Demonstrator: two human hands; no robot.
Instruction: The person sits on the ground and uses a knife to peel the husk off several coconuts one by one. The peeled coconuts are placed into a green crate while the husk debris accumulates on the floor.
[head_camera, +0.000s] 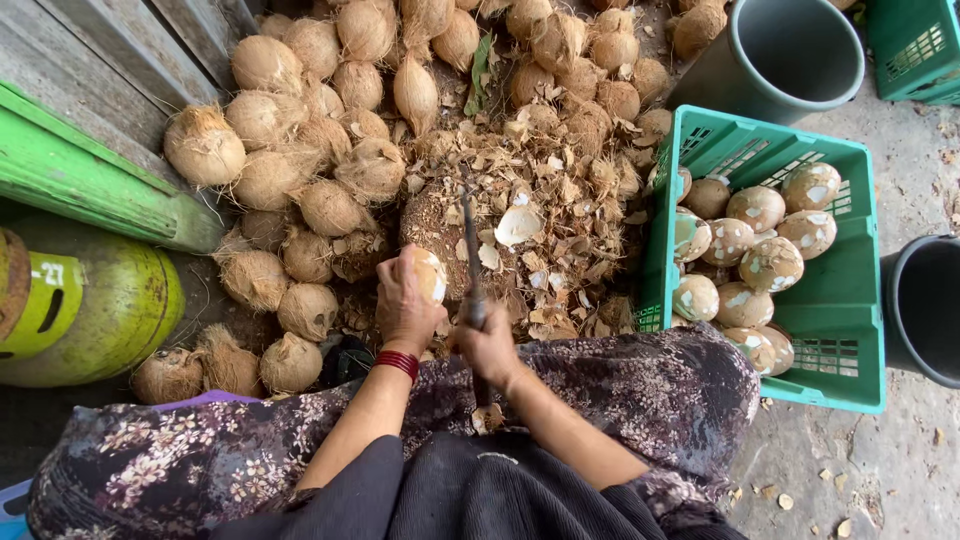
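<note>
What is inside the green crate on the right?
The green crate holds about ten peeled coconuts, pale with brown patches. Anything beneath them is hidden.

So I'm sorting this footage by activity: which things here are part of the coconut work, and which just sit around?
In use:
left hand on coconut
right hand gripping blade
husked pile
green crate of peeled coconuts

Lying about:
gas cylinder
grey bucket
black bucket
</note>
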